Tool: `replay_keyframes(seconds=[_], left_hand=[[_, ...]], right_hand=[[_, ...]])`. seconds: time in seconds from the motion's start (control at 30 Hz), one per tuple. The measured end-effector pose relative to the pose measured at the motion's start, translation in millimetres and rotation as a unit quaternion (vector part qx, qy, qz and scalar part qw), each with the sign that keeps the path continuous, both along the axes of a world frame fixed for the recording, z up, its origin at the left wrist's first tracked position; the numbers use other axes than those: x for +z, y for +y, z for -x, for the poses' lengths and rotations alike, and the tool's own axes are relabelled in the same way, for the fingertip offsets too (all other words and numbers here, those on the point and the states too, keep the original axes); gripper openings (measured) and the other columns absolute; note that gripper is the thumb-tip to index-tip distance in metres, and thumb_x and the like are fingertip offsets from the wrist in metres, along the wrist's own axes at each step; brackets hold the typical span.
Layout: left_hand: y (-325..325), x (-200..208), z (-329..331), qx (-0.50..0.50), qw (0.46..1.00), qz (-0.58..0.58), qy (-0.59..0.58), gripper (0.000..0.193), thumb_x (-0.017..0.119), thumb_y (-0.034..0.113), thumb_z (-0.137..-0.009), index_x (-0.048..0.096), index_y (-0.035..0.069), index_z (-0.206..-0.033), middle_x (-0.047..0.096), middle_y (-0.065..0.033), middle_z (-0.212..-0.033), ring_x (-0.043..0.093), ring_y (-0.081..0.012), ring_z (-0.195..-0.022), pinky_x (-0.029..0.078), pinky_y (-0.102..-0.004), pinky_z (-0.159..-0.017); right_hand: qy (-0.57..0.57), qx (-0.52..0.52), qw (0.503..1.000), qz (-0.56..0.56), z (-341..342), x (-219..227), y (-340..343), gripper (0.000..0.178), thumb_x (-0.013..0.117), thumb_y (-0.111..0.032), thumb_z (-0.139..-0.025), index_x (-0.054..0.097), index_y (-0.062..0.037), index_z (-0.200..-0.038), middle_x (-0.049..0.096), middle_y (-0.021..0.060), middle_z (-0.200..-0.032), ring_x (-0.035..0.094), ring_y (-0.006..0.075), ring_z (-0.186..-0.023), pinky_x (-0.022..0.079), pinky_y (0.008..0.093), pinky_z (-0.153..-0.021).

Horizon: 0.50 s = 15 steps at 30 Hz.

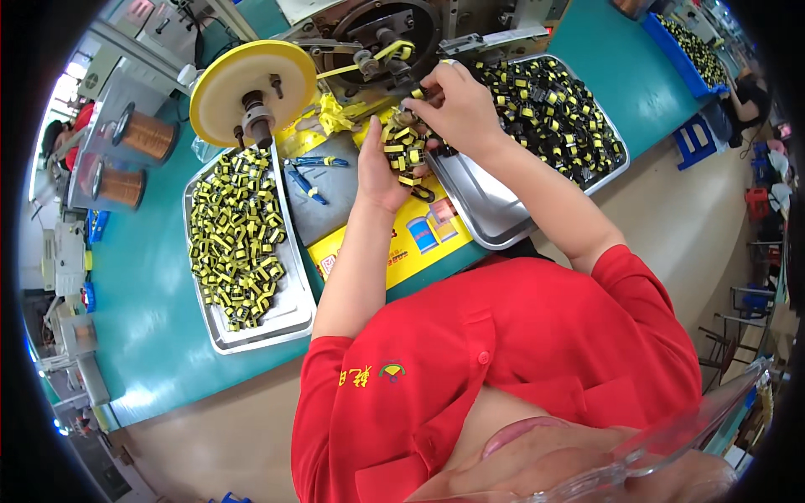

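Note:
My left hand (384, 176) is cupped around a handful of small black coil bobbins (405, 152) wrapped with yellow tape. Just above it, my right hand (459, 105) has thumb and fingertips pinched together at another small black-and-yellow piece (418, 94), partly hidden by the fingers. Both hands are in front of a taping machine (373, 42), where a strip of yellow tape runs from a large yellow tape roll (251, 92). To the right stands a metal tray (486, 201) heaped with loose taped bobbins. A second metal tray (293, 306) on the left holds more.
Two blue-handled snips (310, 172) lie on a grey plate left of my hands. Crumpled yellow tape (333, 113) sits by the machine. Copper wire spools (144, 134) stand at the far left of the green table (151, 335). A blue bin (683, 59) is at the far right.

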<state>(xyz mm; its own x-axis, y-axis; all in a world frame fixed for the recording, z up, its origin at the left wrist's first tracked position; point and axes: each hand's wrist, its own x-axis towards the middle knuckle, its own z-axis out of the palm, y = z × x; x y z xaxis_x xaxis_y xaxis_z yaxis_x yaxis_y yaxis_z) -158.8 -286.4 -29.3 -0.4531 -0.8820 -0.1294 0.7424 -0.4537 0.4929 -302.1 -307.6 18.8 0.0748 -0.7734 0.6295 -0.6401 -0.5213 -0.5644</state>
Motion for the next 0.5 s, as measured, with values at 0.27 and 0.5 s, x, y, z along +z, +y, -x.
replay_keyframes(seconds=[0.27, 0.5], left_hand=[[-3.8, 3.5, -1.8, 0.006, 0.999, -0.023, 0.041, 0.04, 0.029, 0.043, -0.094, 0.052, 0.01, -0.101, 0.059, -0.0098, -0.091, 0.06, -0.0231, -0.078, 0.042, -0.0248, -0.044], [-3.6, -5.5, -6.8, 0.003, 0.999, -0.026, 0.027, 0.042, 0.026, 0.041, -0.094, 0.052, 0.01, -0.104, 0.059, -0.0114, -0.093, 0.062, -0.0274, -0.082, 0.042, -0.027, -0.043]], right_hand=[[-0.098, -0.043, 0.994, -0.008, -22.4, -15.9, -24.9, 0.035, 0.075, -0.023, -0.068, 0.052, -0.0023, -0.083, 0.055, 0.0094, -0.08, 0.061, 0.021, -0.063, 0.05, 0.0316, -0.059], [0.059, -0.015, 0.997, -0.053, 17.2, -2.5, 0.2, 0.037, 0.074, -0.028, -0.072, 0.057, -0.0024, -0.093, 0.058, 0.0097, -0.075, 0.061, 0.0195, -0.063, 0.051, 0.029, -0.06]])
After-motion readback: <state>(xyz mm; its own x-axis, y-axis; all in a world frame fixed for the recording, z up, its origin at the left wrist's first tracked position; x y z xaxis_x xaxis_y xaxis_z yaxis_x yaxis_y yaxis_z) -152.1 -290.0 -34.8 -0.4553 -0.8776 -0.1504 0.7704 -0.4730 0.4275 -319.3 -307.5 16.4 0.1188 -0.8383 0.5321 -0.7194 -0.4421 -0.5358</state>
